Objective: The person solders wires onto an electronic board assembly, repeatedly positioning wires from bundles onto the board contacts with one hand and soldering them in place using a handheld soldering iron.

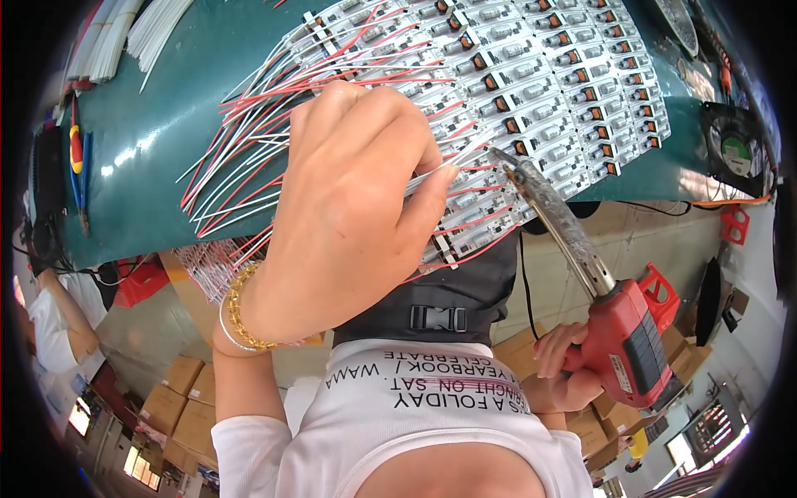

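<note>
A large panel of small white circuit boards lies at the table's front edge, with rows of small parts on it. Red and white wires are attached along its left side and fan out leftward. My left hand reaches over these wires, its thumb and forefinger pinching a white wire above the boards. In my right hand is a red soldering gun, held by its handle. Its dark tip points up and left, close to the wire's end; whether they touch I cannot tell.
Bundles of white wires lie at the far left of the green table. A red-and-yellow-handled tool is near the left edge. At the right stands a black fan. Another person sits at left. Cardboard boxes are on the floor.
</note>
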A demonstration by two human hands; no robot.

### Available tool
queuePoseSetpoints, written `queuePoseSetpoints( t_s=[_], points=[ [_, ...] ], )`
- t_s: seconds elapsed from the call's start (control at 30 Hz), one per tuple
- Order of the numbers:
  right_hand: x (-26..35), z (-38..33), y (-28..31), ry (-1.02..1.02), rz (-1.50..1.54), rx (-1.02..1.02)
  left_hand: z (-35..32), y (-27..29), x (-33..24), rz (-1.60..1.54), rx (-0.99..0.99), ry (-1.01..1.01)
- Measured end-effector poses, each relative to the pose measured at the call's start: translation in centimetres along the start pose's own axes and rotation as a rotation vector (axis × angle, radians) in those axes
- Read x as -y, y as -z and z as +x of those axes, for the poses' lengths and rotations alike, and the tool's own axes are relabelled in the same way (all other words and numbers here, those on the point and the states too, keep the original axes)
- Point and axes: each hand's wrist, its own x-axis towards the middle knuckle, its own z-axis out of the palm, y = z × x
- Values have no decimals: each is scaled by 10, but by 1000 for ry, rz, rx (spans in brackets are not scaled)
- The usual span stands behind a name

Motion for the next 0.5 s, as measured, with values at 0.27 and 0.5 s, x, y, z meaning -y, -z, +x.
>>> queuePoseSetpoints(
  t_s=[0.27, 0.5],
  points=[
    [2, 8, 0, 98, 174, 116, 0, 1, -1, -1, 24, 3],
    [-4, 6, 4, 77, 162, 142, -2, 2, -1, 19, 42, -3]
  ],
)
